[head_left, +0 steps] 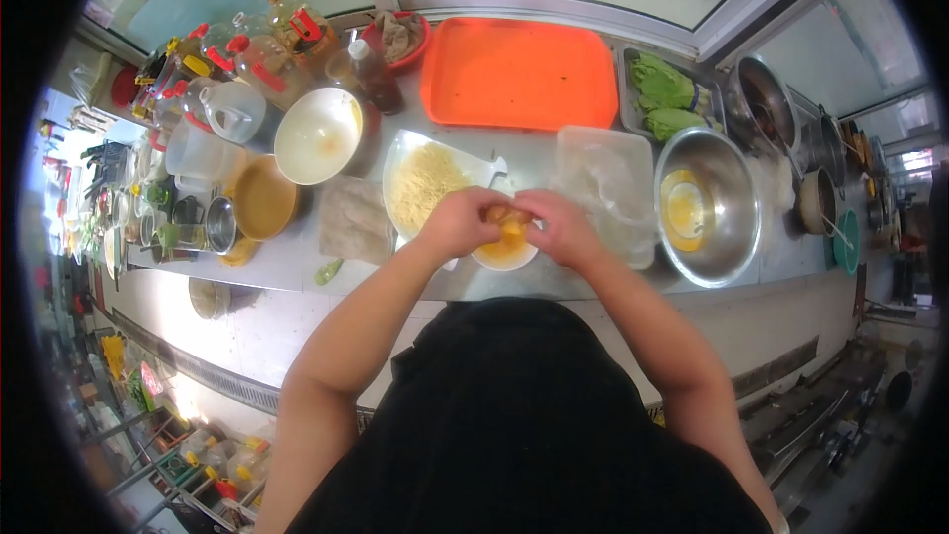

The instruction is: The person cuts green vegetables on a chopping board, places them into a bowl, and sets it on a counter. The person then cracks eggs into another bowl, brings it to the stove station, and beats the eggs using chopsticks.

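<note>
Over a small white bowl my left hand and my right hand meet, fingers closed on a brown egg. Its shell looks cracked, and orange-yellow egg shows just below, between the hands. My fingers hide part of the shell and the bowl's rim. Left of the bowl, close to my left hand, a white scoop-shaped dish holds pale, crumbly or shredded food. A translucent plastic container lies to the right of my right hand.
On the right stands a large steel bowl with yellow liquid. Behind are an orange tray and a metal pan of leafy greens. A folded cloth, a white bowl and several bottles occupy the left.
</note>
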Action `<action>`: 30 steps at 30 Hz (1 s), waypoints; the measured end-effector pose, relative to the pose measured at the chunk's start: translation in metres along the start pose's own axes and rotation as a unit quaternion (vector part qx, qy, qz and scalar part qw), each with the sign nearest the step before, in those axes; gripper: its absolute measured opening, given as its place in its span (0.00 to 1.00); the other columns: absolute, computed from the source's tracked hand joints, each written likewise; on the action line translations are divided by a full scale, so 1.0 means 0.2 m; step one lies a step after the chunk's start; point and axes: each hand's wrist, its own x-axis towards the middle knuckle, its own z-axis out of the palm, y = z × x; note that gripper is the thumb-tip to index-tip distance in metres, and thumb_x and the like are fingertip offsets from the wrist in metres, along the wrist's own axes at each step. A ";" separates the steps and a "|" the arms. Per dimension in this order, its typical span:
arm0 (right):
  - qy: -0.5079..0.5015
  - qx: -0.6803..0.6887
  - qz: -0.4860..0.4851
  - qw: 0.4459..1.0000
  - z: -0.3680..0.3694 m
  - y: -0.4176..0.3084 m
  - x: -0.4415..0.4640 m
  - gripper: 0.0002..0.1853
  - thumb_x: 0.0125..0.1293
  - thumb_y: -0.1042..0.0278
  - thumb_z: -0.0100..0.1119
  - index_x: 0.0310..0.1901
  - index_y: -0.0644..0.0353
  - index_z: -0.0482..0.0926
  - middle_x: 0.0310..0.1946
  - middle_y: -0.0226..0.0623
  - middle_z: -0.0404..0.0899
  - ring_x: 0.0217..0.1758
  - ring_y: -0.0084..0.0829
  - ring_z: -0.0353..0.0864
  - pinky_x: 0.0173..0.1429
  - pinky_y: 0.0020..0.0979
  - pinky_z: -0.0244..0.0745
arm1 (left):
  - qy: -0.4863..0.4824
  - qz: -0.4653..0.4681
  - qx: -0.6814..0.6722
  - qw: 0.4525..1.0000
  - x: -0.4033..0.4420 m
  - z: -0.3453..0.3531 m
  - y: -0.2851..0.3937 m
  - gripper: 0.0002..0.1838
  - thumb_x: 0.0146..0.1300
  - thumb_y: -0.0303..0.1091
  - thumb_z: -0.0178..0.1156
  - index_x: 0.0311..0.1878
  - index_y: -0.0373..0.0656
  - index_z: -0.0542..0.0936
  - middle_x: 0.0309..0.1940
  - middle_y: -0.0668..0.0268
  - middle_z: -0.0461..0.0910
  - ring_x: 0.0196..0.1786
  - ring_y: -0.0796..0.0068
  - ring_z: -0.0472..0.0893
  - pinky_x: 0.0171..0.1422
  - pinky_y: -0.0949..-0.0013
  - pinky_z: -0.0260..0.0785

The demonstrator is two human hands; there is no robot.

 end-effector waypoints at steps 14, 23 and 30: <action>-0.047 0.050 0.081 0.994 -0.08 -0.07 0.07 0.21 0.53 0.70 0.60 0.52 0.60 0.78 0.46 0.43 0.80 0.45 0.39 0.81 0.51 0.34 0.77 | 0.012 0.026 -0.007 1.000 0.01 -0.01 -0.04 0.24 0.47 0.27 0.63 0.53 0.40 0.81 0.41 0.57 0.83 0.40 0.65 0.83 0.51 0.67 0.76; -0.053 0.105 0.135 0.984 -0.05 -0.03 0.07 0.21 0.56 0.70 0.59 0.54 0.61 0.78 0.42 0.40 0.82 0.38 0.31 0.81 0.48 0.29 0.77 | -0.023 -0.009 -0.067 0.997 0.01 -0.01 -0.11 0.25 0.49 0.26 0.61 0.55 0.38 0.79 0.41 0.60 0.83 0.42 0.71 0.82 0.52 0.69 0.75; -0.040 0.233 0.184 0.954 -0.03 0.00 0.07 0.19 0.61 0.73 0.56 0.55 0.64 0.77 0.43 0.37 0.82 0.40 0.26 0.80 0.47 0.26 0.76 | -0.025 0.001 -0.117 0.993 -0.01 0.02 -0.15 0.25 0.49 0.24 0.61 0.55 0.38 0.79 0.41 0.63 0.82 0.43 0.74 0.81 0.52 0.70 0.74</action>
